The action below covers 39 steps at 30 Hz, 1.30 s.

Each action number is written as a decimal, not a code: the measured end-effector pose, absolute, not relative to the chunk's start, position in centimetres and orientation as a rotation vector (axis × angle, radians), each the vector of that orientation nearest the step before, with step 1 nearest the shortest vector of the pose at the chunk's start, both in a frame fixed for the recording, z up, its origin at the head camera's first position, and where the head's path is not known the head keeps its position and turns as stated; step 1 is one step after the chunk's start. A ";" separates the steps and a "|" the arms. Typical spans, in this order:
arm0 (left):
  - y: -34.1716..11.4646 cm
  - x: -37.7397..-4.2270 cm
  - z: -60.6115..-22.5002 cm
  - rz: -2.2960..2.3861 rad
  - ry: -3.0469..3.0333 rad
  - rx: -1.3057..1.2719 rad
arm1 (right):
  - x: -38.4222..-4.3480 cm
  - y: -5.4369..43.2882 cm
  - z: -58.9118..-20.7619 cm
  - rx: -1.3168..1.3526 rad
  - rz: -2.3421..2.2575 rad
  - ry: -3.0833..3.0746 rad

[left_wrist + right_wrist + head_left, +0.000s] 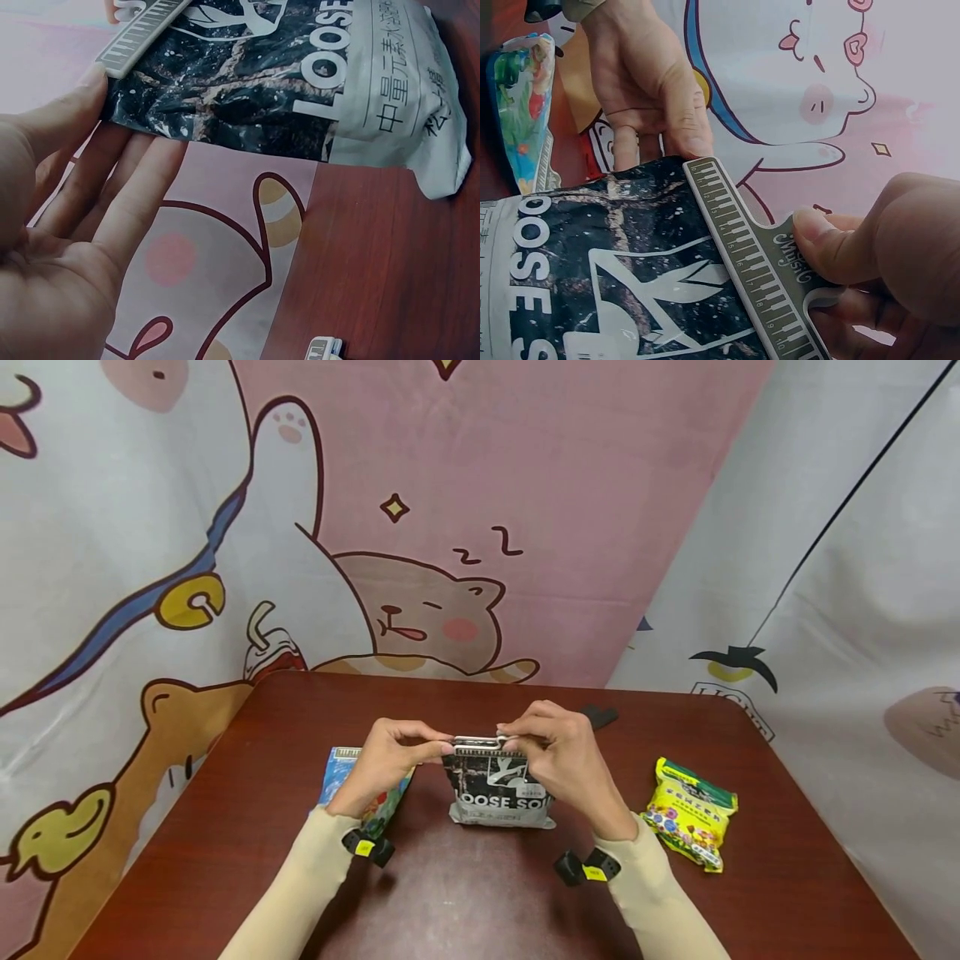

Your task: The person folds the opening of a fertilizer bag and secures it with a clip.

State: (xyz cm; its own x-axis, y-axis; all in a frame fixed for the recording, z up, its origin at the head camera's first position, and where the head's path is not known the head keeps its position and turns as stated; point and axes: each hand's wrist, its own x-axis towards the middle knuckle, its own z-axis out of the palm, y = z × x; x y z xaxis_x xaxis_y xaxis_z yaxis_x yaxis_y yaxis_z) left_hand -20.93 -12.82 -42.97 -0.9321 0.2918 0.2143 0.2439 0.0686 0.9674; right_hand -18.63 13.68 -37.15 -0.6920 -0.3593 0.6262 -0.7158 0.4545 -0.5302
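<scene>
A black and grey-white bag of loose soil (pixel 501 802) stands upright on the table between both hands. Along its top edge sits a bag clip (pixel 742 259) printed with piano keys, with "Music" lettering on its handle. My left hand (pixel 386 758) pinches the bag's top corner at the clip's end; in the left wrist view the thumb lies by the clip and the fingers lie behind the bag. With thumb and fingers, my right hand (pixel 561 756) pinches the clip's handle near the other end.
Left of the soil bag, partly behind my left arm, lies a blue and green bag (pixel 337 772) with a similar piano-key clip at its top. A yellow and green packet (pixel 692 814) lies on the right. A dark flat object (pixel 600 717) rests behind my right hand.
</scene>
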 end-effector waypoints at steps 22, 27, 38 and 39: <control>-13.3 -21.0 -42.9 2.049 2.235 0.592 | -18.6 13.2 -37.6 0.913 1.029 -2.343; -13.3 -21.1 -42.9 1.978 2.325 0.629 | -18.7 13.5 -37.4 0.914 1.063 -2.403; -12.5 -20.8 -42.9 1.939 2.414 0.541 | -19.0 15.1 -36.9 0.911 1.127 -2.557; -12.5 -20.8 -43.0 1.932 2.426 0.532 | -19.1 15.3 -36.9 0.902 1.134 -2.576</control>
State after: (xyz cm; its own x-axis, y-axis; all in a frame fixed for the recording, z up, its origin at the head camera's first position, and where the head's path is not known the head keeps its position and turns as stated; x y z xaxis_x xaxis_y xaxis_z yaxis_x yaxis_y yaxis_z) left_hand -20.79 -12.47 -42.96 -0.9429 0.2575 0.2111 0.2635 0.1890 0.9460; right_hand -19.11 15.34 -36.86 -0.7980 -0.4563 0.3935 -0.5984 0.5236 -0.6064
